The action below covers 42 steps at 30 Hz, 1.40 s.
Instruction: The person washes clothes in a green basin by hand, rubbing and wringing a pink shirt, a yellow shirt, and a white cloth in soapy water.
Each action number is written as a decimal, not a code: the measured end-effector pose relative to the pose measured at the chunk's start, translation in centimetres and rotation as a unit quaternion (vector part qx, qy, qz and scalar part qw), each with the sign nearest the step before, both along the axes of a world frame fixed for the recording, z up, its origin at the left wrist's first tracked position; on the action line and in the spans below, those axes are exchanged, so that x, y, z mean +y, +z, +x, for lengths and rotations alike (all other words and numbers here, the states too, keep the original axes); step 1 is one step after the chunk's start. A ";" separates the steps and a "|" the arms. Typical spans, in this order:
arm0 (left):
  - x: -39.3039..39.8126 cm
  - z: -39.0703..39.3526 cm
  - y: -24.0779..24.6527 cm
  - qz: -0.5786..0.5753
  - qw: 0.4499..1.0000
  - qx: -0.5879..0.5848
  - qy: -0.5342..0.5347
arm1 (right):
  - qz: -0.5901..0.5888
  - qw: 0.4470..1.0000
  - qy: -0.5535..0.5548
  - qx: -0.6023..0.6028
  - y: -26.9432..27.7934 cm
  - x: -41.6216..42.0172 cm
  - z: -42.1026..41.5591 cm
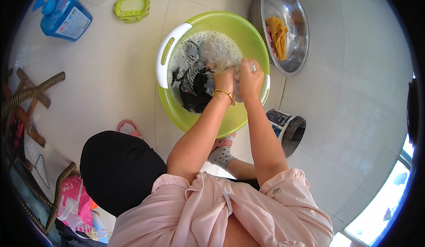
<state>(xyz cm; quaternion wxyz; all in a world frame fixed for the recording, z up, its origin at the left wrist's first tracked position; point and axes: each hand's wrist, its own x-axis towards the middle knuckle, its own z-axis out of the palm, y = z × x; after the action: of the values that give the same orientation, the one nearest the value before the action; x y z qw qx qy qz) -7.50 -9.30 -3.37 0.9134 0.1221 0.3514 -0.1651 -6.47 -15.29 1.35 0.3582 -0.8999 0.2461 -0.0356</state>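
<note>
A large green plastic basin (212,16) with white handles stands on the tiled floor and holds sudsy water. Dark and striped wet clothes (196,84) lie in its left part. My left hand (225,81), with a gold-coloured bracelet at the wrist, grips a pale, thin wet cloth (236,89) over the water. Close by on the right, my right hand (250,77) is closed on the same cloth. Translucent, wet material (215,49) spreads in the foam just above the hands; whether it is part of that cloth, I cannot tell.
A steel basin (297,57) with yellow and pink cloth leans at the upper right. Below it is a bin (282,124) with a dark liner. A blue pump bottle (66,18) and a green soap dish (132,8) are at the upper left. Pink slippers are near the green basin.
</note>
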 end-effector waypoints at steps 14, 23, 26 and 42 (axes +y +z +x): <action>2.7 2.9 1.2 -0.106 0.974 -0.112 -0.164 | 0.299 0.929 -0.054 0.213 14.4 -2.8 -3.1; 1.5 3.0 -2.1 0.380 0.824 -0.352 -0.228 | 0.537 0.842 -0.047 -0.013 20.2 -4.0 -5.3; 2.8 3.3 2.9 0.683 0.641 -0.265 -0.230 | 0.620 0.782 -0.044 -0.030 20.0 -5.2 -5.2; 5.6 1.5 17.1 0.345 0.797 -0.464 -0.177 | 0.461 0.883 0.007 -0.090 20.3 -3.1 -3.9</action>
<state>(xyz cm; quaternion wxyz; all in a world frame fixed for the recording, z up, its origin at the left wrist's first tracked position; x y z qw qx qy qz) -5.96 -3.73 13.71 0.8195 0.5509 -0.1087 -0.1149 -10.42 -18.37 21.69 0.7533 -0.6280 0.1953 0.0032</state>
